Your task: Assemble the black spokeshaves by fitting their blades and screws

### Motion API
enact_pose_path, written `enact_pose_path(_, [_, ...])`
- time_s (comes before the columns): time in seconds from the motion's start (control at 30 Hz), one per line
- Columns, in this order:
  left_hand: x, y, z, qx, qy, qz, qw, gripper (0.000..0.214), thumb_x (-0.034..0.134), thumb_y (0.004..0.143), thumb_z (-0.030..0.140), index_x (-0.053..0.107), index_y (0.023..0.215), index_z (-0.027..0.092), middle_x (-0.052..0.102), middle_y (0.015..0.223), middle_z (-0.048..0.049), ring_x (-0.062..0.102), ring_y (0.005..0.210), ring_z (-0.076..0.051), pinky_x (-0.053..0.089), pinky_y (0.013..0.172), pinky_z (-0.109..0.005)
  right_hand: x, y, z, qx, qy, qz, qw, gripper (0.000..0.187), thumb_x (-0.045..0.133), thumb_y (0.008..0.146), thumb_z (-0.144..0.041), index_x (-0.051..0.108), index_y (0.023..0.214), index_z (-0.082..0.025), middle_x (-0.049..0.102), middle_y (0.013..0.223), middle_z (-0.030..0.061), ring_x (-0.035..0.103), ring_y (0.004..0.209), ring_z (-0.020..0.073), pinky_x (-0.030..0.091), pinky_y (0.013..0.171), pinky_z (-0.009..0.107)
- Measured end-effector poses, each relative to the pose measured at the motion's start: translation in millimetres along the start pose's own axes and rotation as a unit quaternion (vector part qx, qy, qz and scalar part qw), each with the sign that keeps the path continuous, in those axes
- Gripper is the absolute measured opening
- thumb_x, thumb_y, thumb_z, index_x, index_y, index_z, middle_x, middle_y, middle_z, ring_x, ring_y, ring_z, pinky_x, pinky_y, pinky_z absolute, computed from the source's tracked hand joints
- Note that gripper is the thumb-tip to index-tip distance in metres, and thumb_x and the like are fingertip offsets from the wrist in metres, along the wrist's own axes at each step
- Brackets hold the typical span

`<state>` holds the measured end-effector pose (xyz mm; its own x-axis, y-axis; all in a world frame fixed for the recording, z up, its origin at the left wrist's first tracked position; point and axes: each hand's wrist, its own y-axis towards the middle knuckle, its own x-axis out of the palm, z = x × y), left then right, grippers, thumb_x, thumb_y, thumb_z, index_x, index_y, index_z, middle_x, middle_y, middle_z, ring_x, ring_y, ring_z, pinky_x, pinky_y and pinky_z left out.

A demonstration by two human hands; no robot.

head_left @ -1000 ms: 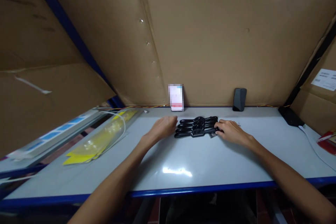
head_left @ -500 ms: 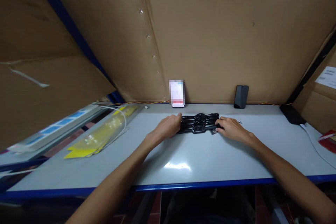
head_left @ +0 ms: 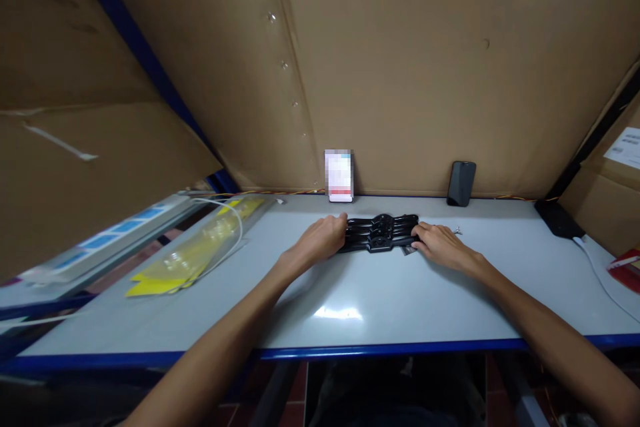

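On the glossy tabletop [head_left: 400,310], fingers [head_left: 423,233] hold slender, wide-centred black bars [head_left: 381,234].

- Ahead of you, a lit screen [head_left: 340,177] leans on the far cardboard panel [head_left: 400,67], its content blurred.
- Farther right, you have a dark phone [head_left: 461,183] propped against the same panel.
- To your far right, a black slab [head_left: 555,219] lies on the table [head_left: 400,300], a white cable [head_left: 593,272] beside it.
- At your right edge, you see a red item [head_left: 627,268], partly cut off.
- On your left, yellow sheets [head_left: 197,247] lie in clear plastic.
- Beyond them, you see a white strip [head_left: 117,235] with blue patches.
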<state>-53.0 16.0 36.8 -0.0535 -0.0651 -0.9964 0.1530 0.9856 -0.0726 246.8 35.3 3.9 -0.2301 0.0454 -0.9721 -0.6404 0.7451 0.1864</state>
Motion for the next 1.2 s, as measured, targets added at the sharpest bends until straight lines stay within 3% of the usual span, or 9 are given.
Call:
enact_pose_path(0.2, [1.7, 2.1, -1.9, -0.004, 0.006, 0.000, 1.000, 0.025, 0.043, 0.091, 0.006, 0.058, 0.110, 0.012, 0.070, 0.085, -0.0143, 0.069, 0.078, -0.028, 0.041, 0.066, -0.032, -0.5, 0.5, -2.3, -0.003, -0.006, -0.006, 1.000, 0.010, 0.052, 0.098, -0.022, 0.061, 0.099, -0.018, 0.065, 0.100, 0.0083, 0.055, 0.075, 0.0181, 0.025, 0.066, 0.032])
enact_pose_path(0.83, [1.4, 0.5, -4.0, -0.004, -0.009, 0.006, 1.000, 0.020, 0.042, 0.095, 0.010, 0.060, 0.105, 0.013, 0.069, 0.076, -0.0115, 0.068, 0.070, -0.025, 0.041, 0.064, -0.032, -3.2, 1.3, -6.5, -0.003, 0.000, 0.000, 1.000, 0.010, 0.053, 0.096, -0.022, 0.062, 0.095, -0.018, 0.066, 0.098, 0.0071, 0.054, 0.074, 0.0177, 0.022, 0.063, 0.032])
enact_pose_path(1.07, [-0.1, -0.5, -2.2, -0.009, 0.003, 0.007, 1.000, 0.025, 0.038, 0.099, 0.015, 0.061, 0.108, 0.012, 0.070, 0.078, -0.0135, 0.069, 0.074, -0.027, 0.043, 0.067, -0.033, -5.2, 0.9, -7.8, 0.007, -0.002, -0.006, 1.000, 0.012, 0.054, 0.098, -0.024, 0.065, 0.099, -0.019, 0.068, 0.101, 0.0073, 0.059, 0.079, 0.0190, 0.029, 0.066, 0.031])
enact_pose_path(1.2, [-2.3, -1.2, -2.9, -0.023, 0.015, 0.020, 0.999, 0.025, 0.039, 0.098, 0.015, 0.060, 0.111, 0.011, 0.071, 0.084, -0.0163, 0.070, 0.081, -0.029, 0.044, 0.070, -0.035, -16.4, 1.0, -0.2, 0.041, 0.007, 0.037, 0.998, 0.017, 0.053, 0.100, -0.025, 0.068, 0.107, -0.020, 0.071, 0.106, 0.0087, 0.063, 0.086, 0.0211, 0.037, 0.072, 0.031])
